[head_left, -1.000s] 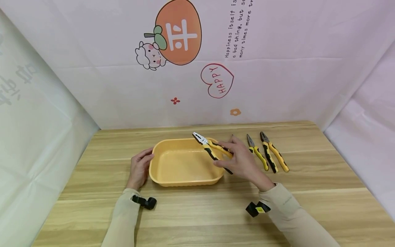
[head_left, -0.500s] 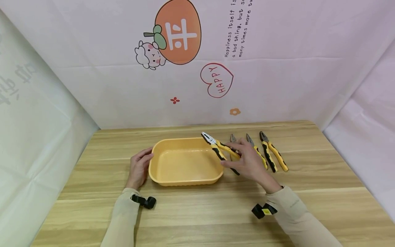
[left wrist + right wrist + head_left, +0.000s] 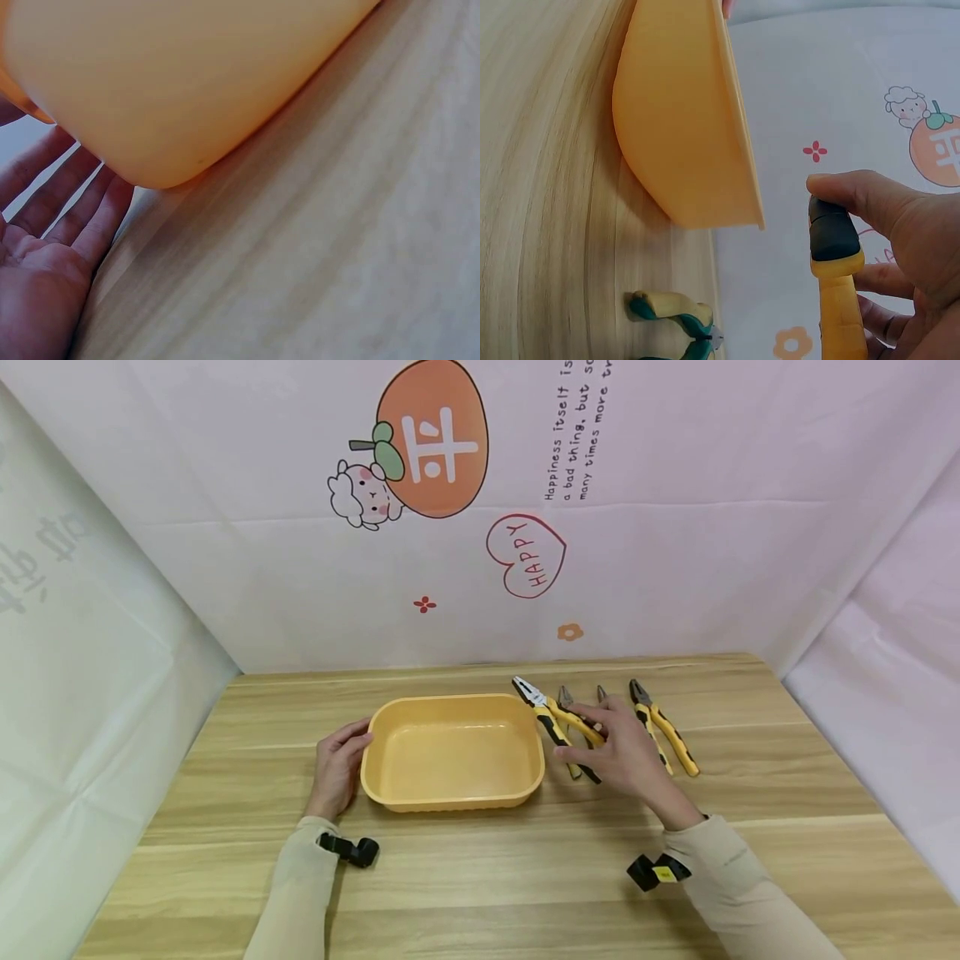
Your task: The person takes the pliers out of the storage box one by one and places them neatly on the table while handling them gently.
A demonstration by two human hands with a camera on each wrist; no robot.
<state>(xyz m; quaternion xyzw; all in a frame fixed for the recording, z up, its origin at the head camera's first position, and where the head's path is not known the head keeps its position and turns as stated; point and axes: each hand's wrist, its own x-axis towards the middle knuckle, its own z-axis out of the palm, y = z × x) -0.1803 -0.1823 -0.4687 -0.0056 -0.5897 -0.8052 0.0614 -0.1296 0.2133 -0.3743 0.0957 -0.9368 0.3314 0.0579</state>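
Observation:
In the head view, my left hand [image 3: 337, 768] rests at the left end of a yellow plastic basin [image 3: 452, 801]. In the left wrist view its fingers [image 3: 97, 229] extend, with their tips against or behind the basin's wall. My right hand [image 3: 630, 756] grips combination pliers [image 3: 550, 725] by their yellow-and-black handles, just right of the basin. The pliers' bright jaws point up and left, toward the back. A handle end [image 3: 840, 292] shows beside the thumb in the right wrist view. Nothing lies inside the basin.
Under and beside my right hand lie small pliers [image 3: 566, 695], pointed pliers [image 3: 601, 693], mostly hidden, and dark-jawed pliers [image 3: 678, 745]. Printed white cloth [image 3: 337, 610] hangs behind the wooden table [image 3: 480, 877] and along both sides.
My right hand has moved right with the combination pliers, from over the basin's right end to beside it. The small pliers now show more. My left hand and the basin stay put.

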